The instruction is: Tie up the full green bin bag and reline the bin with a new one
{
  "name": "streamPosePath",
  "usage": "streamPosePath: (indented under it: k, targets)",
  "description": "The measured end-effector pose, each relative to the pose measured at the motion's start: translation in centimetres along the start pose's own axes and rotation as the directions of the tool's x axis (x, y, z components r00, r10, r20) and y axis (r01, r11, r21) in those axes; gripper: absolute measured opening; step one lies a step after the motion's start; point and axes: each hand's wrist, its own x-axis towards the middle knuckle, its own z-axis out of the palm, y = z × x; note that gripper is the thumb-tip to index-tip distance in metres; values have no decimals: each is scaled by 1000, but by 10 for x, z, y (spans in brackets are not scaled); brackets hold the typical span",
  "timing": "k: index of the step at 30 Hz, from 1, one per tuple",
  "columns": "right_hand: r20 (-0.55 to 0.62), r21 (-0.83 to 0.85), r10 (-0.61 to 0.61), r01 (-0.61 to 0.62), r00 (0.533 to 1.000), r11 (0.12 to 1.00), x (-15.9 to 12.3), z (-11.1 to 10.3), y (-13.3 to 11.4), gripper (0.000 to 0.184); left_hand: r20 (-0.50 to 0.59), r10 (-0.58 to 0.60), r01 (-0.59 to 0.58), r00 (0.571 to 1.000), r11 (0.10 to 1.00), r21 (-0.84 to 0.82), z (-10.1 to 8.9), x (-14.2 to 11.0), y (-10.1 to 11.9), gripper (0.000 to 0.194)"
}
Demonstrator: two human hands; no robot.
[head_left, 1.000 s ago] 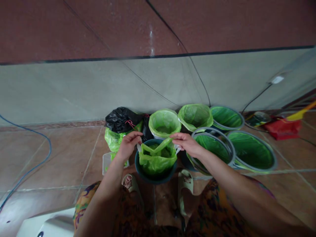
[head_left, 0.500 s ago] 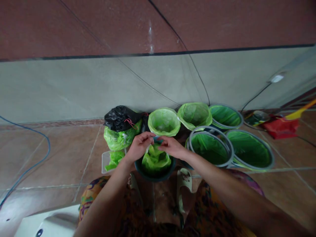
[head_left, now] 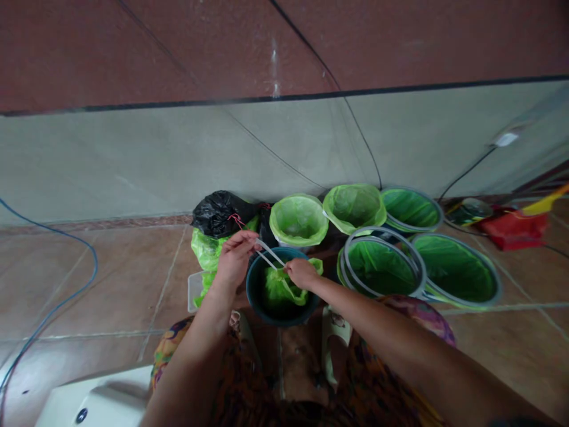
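A dark teal bin (head_left: pixel 251 299) stands on the floor between my feet, with a bright green plastic bag (head_left: pixel 278 287) bunched inside it. From the bag a white drawstring (head_left: pixel 269 249) runs taut in a narrow loop up to the left. My left hand (head_left: pixel 237 255) pinches the loop's far end, above the bin's left rim. Over the bin, my right hand (head_left: pixel 302 274) is closed on the bag where the drawstring comes out. Part of the bag hangs below and behind that hand. My right fingertips are partly hidden.
Along the wall stand bins lined with green bags (head_left: pixel 299 219), (head_left: pixel 355 207). Grey-rimmed bins (head_left: pixel 498 279) are on the right, one with a loose grey ring (head_left: pixel 420 261). A tied black bag (head_left: pixel 217 213), a clear tub (head_left: pixel 192 290) and a red dustpan (head_left: pixel 513 230) lie around.
My hands were together at the bin's far rim; they have moved apart, the left one leftward. The white drawstring is now stretched out between them, and the bag has sunk lower.
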Motion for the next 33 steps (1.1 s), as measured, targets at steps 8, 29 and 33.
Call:
streamPosePath:
  k: [8,29,33]
  targets:
    - [-140,325,-81,123,987,937,0,-32,2,28,-73,-119,114,990,991,-68,-2,3,4,21]
    - [-12,-44,41,-41,999,998,-30,-80,43,25,-20,-225,223,974,973,-60,14,2,-17,41]
    - [-36,201,-153,157,988,967,-29,-75,38,30,115,-191,174,975,975,140,17,1,-39,50]
